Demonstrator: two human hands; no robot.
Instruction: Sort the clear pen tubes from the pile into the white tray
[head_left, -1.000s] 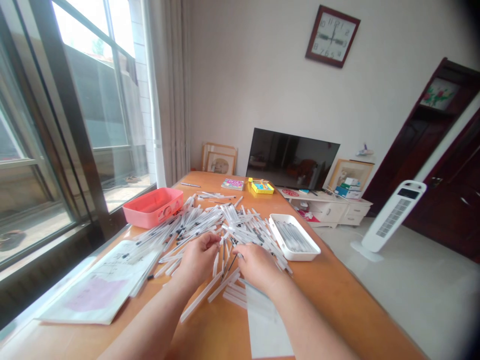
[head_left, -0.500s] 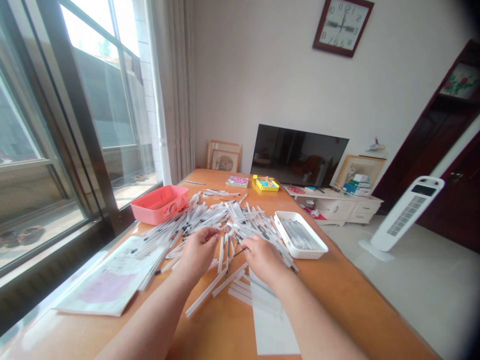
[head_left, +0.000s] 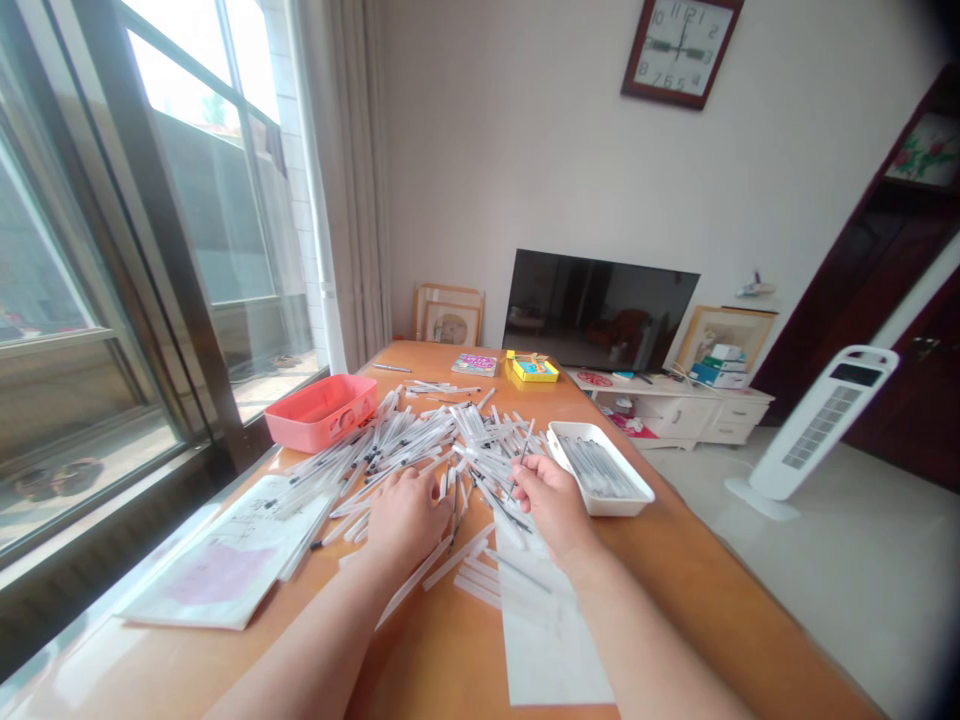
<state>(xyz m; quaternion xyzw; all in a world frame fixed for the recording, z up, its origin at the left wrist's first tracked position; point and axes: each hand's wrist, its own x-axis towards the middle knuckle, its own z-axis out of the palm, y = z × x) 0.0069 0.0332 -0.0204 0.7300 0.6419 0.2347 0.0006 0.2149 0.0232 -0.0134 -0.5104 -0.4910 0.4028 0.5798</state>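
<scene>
A big heap of clear plastic pens point(head_left: 420, 440) with black tips covers the middle of the orange table point(head_left: 697, 610). My left hand point(head_left: 405, 515) rests palm down on the near edge of the heap, fingers curled on some pens. My right hand point(head_left: 551, 500) is lifted slightly at the heap's right side, fingers pinched on a thin pen point(head_left: 523, 445) that sticks up and away. A white tray point(head_left: 596, 470) holding several pens lies just right of that hand. Loose white pen barrels point(head_left: 457, 570) lie in front of both hands.
A pink tub point(head_left: 322, 410) stands at the table's left near the window. Papers point(head_left: 225, 555) lie at front left, a white sheet point(head_left: 547, 640) under my right wrist. Small colourful boxes point(head_left: 529, 368) sit at the far end. A television, a low cabinet and a white tower fan point(head_left: 817, 425) stand beyond.
My right hand has moved right and up from the heap's middle towards the white tray, lifting a pen. My left hand has flattened onto the pens.
</scene>
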